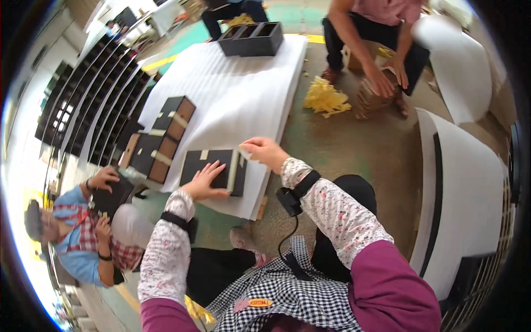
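A flat black box [221, 157] lies on the near end of the white foam-covered surface. My left hand [204, 183] rests flat on its top with the fingers spread. A pale strip of tape [233, 170] runs across the box near its right side, and a smaller piece of tape [204, 155] sticks at its far edge. Just off the box's right far corner, my right hand [267, 154] is closed in a pinch on a short whitish strip [245, 154], which looks like tape.
Taped black boxes [148, 156] stand to the left, and a black compartmented box [251, 40] at the far end. A co-worker [83, 232] holds a dark piece at left; another crouches at far right beside yellow scraps [325, 97]. White sheets [464, 205] stand at right.
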The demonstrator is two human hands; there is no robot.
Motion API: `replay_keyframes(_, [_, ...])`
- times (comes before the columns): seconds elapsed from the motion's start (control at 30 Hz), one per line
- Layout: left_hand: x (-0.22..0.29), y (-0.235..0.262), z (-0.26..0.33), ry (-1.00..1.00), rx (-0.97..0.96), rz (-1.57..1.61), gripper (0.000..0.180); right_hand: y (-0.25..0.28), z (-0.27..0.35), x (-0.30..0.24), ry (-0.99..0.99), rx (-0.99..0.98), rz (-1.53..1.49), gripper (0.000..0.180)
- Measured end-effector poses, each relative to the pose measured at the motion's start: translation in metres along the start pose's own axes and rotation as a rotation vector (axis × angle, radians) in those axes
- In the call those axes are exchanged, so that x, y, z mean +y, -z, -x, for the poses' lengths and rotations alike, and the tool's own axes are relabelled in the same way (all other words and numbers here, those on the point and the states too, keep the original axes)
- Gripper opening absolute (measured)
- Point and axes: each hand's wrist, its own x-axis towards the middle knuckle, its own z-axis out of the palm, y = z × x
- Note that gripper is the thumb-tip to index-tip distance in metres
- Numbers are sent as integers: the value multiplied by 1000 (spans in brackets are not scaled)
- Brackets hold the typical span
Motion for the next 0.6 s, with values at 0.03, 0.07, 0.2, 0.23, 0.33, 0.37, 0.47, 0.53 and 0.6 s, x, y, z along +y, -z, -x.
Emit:
replay_keyframes(0.03, [-6,-4,-9,53,-27,94,87,-5,-3,2,21,74,91,28])
replay_keyframes(0.07, [2,-8,-21,154,57,147,88,-1,-8,9,71,106,237,26])
replay_keyframes(0.2, [31,-60,-43,395,522,72,88,-12,-20,20,356,322,889,16])
replay_keyframes(0.23, [36,-69,-45,416,609,-33,87,-12,-23,22,427,331,925,14])
replay_keyframes(0.33, [37,-72,-48,400,632,4,84,-16,-38,24,615,353,1010,9])
replay_keyframes(0.37, [39,-70,-48,396,624,12,83,-18,-41,26,666,344,1060,8])
replay_keyframes(0.47, [43,-68,-48,392,658,7,78,-18,-55,36,781,227,1296,8])
replay_keyframes(0.53, [42,-71,-45,401,672,8,78,-21,-53,42,807,159,1292,9])
replay_keyframes(0.6, [39,-70,-44,398,702,11,77,-21,-48,38,842,79,1357,10])
